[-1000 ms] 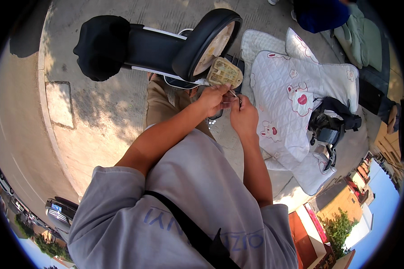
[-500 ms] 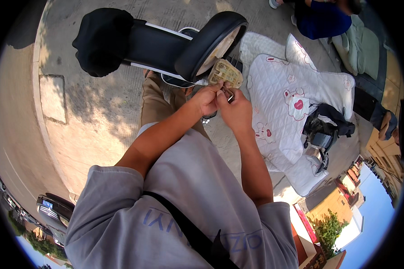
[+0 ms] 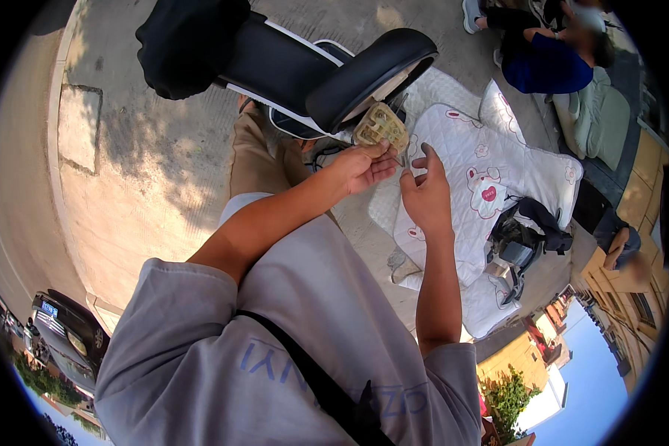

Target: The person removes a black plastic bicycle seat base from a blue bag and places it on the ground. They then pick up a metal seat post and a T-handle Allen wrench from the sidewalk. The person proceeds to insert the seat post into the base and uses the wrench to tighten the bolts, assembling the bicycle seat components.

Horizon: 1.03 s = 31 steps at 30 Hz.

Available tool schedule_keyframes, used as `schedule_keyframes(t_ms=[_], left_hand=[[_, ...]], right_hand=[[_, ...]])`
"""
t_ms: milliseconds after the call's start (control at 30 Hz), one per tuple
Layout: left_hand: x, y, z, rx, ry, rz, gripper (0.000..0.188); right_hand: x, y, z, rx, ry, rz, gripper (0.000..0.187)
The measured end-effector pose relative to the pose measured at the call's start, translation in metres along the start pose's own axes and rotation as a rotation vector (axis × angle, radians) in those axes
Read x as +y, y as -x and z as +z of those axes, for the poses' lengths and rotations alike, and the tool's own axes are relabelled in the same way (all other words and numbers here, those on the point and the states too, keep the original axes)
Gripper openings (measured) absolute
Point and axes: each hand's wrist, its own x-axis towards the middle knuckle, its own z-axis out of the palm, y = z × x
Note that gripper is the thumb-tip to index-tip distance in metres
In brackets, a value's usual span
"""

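A yellowed translucent plastic housing, like a lamp unit with moulded compartments inside, is held up beside the rounded black end of a scooter. My left hand pinches the housing's lower edge between thumb and forefinger, its other fingers loosely curled. Just to the right, my right hand is raised with thumb and fingers apart. Something thin, perhaps a wire, shows by its thumb tip, too small to make out. No object shows in the right palm.
A white quilted cover with printed bears lies to the right, with a black strapped bundle on it. A crouching person in blue is at upper right. A dark car stands at lower left.
My right hand has drawn away to the right from the left hand, and its fingers have opened. The left hand keeps hold of the housing. The whole view has shifted slightly.
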Motion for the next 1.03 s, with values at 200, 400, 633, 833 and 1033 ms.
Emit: schedule_keyframes(t_ms=[200,400,633,833,1033], left_hand=[[-0.003,0.002,0.004,-0.073,0.109,0.051,0.024],[-0.005,0.005,0.005,-0.121,0.104,0.078,0.028],[-0.006,0.009,-0.018,0.283,-0.034,0.103,0.028],[0.024,-0.007,-0.044,0.276,-0.271,0.208,0.024],[0.036,-0.018,-0.071,0.001,-0.210,0.125,0.035]], right_hand=[[0.013,0.005,0.025,-0.064,-0.484,0.071,0.042],[-0.010,0.007,0.014,0.008,-0.134,0.084,0.035],[-0.020,0.001,0.009,0.016,0.047,-0.116,0.038],[-0.009,-0.008,0.021,-0.005,-0.937,0.541,0.040],[0.024,-0.011,0.013,-0.177,-0.296,0.210,0.040]])
